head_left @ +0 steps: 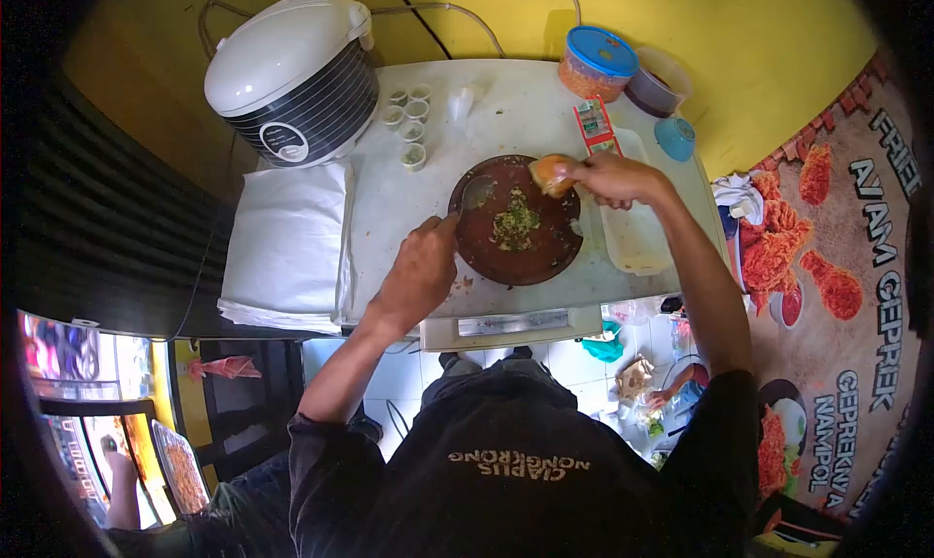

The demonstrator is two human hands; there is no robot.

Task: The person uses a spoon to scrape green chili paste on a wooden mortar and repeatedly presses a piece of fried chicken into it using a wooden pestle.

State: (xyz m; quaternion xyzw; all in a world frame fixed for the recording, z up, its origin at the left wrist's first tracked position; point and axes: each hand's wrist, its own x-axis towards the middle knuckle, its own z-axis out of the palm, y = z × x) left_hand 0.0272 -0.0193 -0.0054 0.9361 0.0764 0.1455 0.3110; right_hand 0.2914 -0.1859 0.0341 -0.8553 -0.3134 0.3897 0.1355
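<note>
My left hand (pixel 418 266) is closed around the handle of a metal spoon (pixel 477 192), whose bowl rests at the upper left inside a round brown mortar (pixel 482 261). Chopped green and yellowish seasoning (pixel 517 221) lies in the middle of the mortar. With closed fingers my right hand (pixel 618 179) grips an orange-brown pestle (pixel 553 175), its rounded, shiny head over the mortar's upper right rim. The fingers hide its handle. Beside the mortar, under my right forearm, is a long whitish tray (pixel 637 258).
A rice cooker (pixel 292 76) and stacked white paper (pixel 287 242) occupy the left. Several small filled cups (pixel 413 132) stand behind the mortar. At the back right are a blue-lidded tub (pixel 598 62), a dark-filled container (pixel 659 83), red packets (pixel 595 125) and a blue bowl (pixel 675 139).
</note>
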